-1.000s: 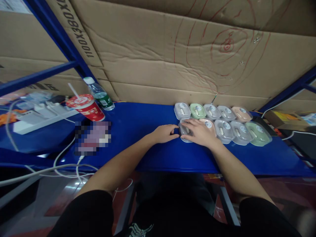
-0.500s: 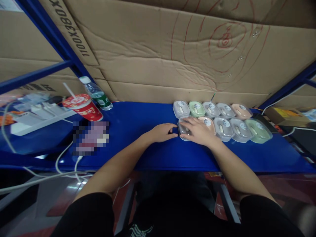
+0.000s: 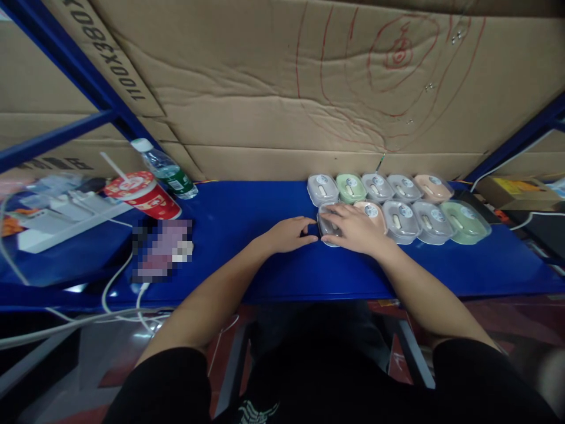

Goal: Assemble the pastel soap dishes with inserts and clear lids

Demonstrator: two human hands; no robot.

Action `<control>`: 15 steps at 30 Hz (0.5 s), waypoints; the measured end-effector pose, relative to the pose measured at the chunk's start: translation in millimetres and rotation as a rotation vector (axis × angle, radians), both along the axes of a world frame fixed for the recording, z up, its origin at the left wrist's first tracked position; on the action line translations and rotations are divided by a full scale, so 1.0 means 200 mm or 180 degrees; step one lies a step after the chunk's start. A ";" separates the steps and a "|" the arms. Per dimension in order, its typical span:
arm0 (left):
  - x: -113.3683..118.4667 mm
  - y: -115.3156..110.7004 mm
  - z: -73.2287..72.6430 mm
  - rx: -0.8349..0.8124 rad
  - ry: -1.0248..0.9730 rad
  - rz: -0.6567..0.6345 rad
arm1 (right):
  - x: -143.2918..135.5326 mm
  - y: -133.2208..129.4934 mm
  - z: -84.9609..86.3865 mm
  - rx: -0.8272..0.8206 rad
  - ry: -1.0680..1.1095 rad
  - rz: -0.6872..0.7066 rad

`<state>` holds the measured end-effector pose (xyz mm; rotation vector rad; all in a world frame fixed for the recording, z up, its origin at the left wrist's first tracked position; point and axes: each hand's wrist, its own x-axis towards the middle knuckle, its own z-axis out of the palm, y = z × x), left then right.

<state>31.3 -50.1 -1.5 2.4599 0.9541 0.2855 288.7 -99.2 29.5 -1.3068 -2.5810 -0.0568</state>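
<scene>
My right hand (image 3: 357, 228) lies over a grey lidded plastic container (image 3: 327, 218) at the left end of the front row. Its fingers are spread across the lid and partly hide it. Just left of that container is my left hand (image 3: 291, 234), with thumb and fingers apart and nothing between them. Its fingertips are close to the container's side; I cannot tell whether they touch. A peach container (image 3: 375, 213) sits partly behind my right hand. Further along the front row are grey containers (image 3: 401, 222) and a green container (image 3: 465, 222).
A back row holds grey, green and peach containers (image 3: 351, 188). On the left of the blue table (image 3: 247, 200) stand a red cup with a straw (image 3: 154, 197), a water bottle (image 3: 170, 174), a power strip (image 3: 75, 221) and cables. A cardboard wall (image 3: 247, 118) closes off the back.
The camera view has shifted slightly. Both hands keep nearly the same place by the grey container, and the containers stay in their two rows.
</scene>
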 end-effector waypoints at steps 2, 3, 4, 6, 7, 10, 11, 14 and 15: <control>0.00 0.00 0.00 0.0007 0.0004 0.0001 | 0.00 0.00 0.00 -0.0001 -0.0002 -0.0014; 0.00 0.00 0.00 0.0006 0.0005 0.0009 | 0.00 0.00 0.00 -0.0006 -0.0004 -0.0021; 0.00 0.00 0.00 0.0003 0.0005 0.0014 | 0.00 0.00 0.00 -0.0013 -0.0005 -0.0025; 0.00 0.00 0.00 -0.0002 -0.0002 0.0022 | 0.00 0.00 0.00 -0.0030 0.0001 -0.0033; 0.00 -0.01 0.01 -0.0008 -0.0007 0.0022 | 0.00 0.00 0.00 -0.0038 0.0006 -0.0038; 0.00 -0.01 0.02 -0.0027 -0.0012 0.0016 | 0.00 0.00 0.01 -0.0073 0.0015 -0.0051; 0.00 -0.01 0.02 -0.0027 -0.0009 0.0020 | -0.01 0.00 0.01 -0.0087 0.0013 -0.0054; 0.00 -0.01 0.02 -0.0019 0.0005 0.0030 | -0.01 0.00 0.01 -0.0099 0.0006 -0.0042; 0.00 -0.01 0.01 -0.0023 0.0010 0.0023 | -0.01 0.00 0.01 -0.0082 0.0008 -0.0034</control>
